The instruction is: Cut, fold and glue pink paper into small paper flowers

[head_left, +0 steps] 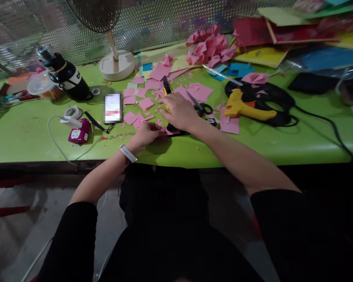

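Observation:
My left hand (147, 137), with a white band at the wrist, pinches a small piece of pink paper (165, 130) near the table's front edge. Over a black stapler (174, 128) lies my right hand (181, 111), palm down on it and fingers pointing left. That hand covers most of the stapler; its front end meets the pink paper at my left fingertips. Just beyond my right fingers is a yellow and black utility knife (166, 87). Black-handled scissors (201, 106) rest to the right of the hand. Pink paper squares (146, 103) and scraps are scattered around both hands.
A yellow glue gun (250, 107) lies on a black fan-shaped object at right. Folded pink paper pieces (213, 49) are heaped behind. At left are a phone (113, 107), a purple plug adapter (79, 132), a black bottle (69, 76) and a fan (116, 64).

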Tool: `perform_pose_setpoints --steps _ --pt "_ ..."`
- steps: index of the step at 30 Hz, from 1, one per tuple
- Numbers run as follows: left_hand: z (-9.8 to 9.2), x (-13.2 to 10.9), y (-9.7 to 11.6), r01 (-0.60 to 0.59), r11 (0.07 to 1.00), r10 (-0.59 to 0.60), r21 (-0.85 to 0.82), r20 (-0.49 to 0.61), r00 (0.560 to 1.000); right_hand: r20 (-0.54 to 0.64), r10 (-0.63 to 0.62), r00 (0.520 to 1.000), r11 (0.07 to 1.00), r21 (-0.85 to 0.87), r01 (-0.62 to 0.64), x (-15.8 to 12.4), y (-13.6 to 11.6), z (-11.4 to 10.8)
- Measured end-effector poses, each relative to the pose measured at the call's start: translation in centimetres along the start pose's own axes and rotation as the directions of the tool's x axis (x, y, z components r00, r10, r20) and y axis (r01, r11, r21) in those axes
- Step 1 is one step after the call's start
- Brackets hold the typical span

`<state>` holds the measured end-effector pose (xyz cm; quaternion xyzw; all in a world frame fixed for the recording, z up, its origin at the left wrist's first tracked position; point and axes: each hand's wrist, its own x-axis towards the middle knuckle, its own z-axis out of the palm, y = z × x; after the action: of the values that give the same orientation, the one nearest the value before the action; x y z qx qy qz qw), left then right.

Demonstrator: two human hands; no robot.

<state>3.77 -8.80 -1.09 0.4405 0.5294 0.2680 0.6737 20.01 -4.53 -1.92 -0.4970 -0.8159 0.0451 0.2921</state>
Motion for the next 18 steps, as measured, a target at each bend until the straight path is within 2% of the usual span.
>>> perform_pose_setpoints --steps 8,18 --pt "-0.02 0.34 -0.36 -0.017 1.0 0.018 0.014 -0.014 1.0 0.031 -0.02 0.999 1.0 0.016 0.02 0.02 -0.06 0.32" --pt "0.14 0.24 -0.43 -0.031 0.999 0.031 0.03 -0.024 0.999 0.119 0.039 0.992 0.999 -0.032 -0.035 0.21 -0.85 -0.42"
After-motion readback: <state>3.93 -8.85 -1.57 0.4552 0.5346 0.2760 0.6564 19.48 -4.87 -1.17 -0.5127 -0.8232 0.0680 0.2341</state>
